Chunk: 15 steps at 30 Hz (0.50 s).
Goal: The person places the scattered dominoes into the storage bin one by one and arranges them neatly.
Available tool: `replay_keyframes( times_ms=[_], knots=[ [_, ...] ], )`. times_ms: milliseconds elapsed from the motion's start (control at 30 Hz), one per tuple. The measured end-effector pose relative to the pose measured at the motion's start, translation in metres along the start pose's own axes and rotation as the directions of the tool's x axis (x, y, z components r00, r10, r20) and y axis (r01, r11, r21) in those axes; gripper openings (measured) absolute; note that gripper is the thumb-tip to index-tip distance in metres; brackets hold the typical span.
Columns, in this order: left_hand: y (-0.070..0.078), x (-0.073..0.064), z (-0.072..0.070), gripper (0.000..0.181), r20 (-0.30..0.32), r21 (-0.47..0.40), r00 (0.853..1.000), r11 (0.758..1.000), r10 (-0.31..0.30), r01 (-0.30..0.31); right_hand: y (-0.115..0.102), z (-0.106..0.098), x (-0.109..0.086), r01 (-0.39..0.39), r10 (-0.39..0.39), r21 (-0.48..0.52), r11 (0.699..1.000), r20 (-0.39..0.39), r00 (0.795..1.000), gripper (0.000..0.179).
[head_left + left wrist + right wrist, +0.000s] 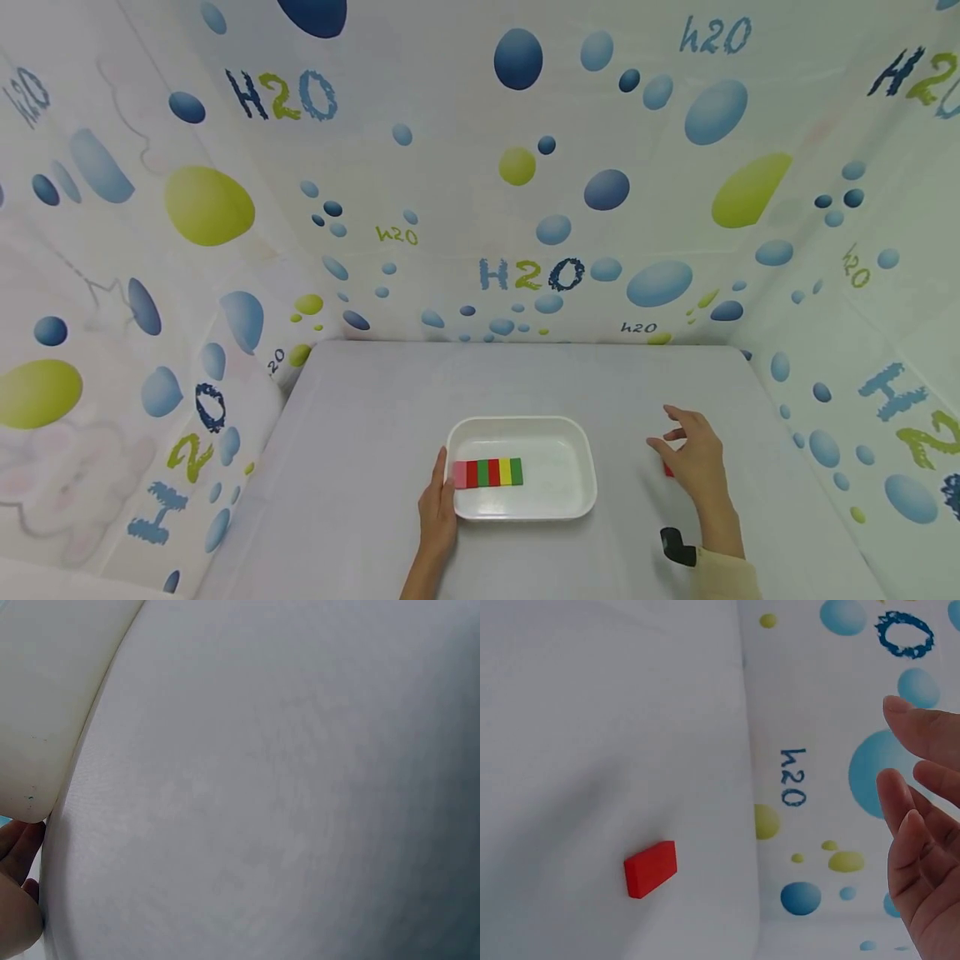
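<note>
A white rectangular tray (558, 510) lies on the table. My left hand (438, 512) holds its left edge, fingers along the outer wall; the left wrist view shows only part of this hand (21, 851) beside the tray wall (52, 705). Inside the tray, a row of small coloured blocks (488, 473), pink, red, green and yellow, runs side by side from the left wall. My right hand (693, 458) hovers right of the tray, thumb and fingers apart with nothing between them. Below it on the table lies a red block (651, 868), partly hidden by the hand in the head view.
A pale cloth covers the table (360, 400). Behind it and at both sides hang white sheets (450, 183) printed with blue and green spots and H2O lettering. A black piece (677, 547) sits at the right wrist by the cream sleeve (723, 577).
</note>
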State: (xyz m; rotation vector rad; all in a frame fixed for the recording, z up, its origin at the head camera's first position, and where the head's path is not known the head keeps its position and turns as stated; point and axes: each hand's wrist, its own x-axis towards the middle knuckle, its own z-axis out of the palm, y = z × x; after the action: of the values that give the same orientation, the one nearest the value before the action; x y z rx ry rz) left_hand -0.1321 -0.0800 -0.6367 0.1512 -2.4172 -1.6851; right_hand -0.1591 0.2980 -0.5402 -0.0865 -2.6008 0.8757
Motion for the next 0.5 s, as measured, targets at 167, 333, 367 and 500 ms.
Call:
replay_keyframes(
  times_ms=[167, 333, 367, 500],
  knots=[
    [0.000, 0.001, 0.000, 0.051, 0.002, 0.000, 1.000, 1.000, -0.001, 0.001, 0.008, -0.003, -0.003, -0.028, 0.029, -0.029, 0.999, 0.040, 0.999, 0.061],
    [0.000, 0.001, 0.000, 0.051, 0.007, -0.004, 1.000, 1.000, -0.006, 0.006, 0.017, -0.004, -0.004, -0.078, 0.086, -0.094, 0.993, 0.084, 0.993, 0.059],
    [-0.001, 0.001, 0.000, 0.050, 0.008, -0.004, 1.000, 1.000, -0.005, 0.005, 0.019, -0.004, -0.005, -0.091, 0.101, -0.108, 0.990, 0.097, 0.990, 0.059],
    [-0.001, 0.001, 0.000, 0.050, 0.004, -0.004, 1.000, 1.000, 0.004, -0.004, 0.030, -0.004, -0.007, -0.147, 0.168, -0.150, 0.978, 0.136, 0.976, 0.059]
  ],
)
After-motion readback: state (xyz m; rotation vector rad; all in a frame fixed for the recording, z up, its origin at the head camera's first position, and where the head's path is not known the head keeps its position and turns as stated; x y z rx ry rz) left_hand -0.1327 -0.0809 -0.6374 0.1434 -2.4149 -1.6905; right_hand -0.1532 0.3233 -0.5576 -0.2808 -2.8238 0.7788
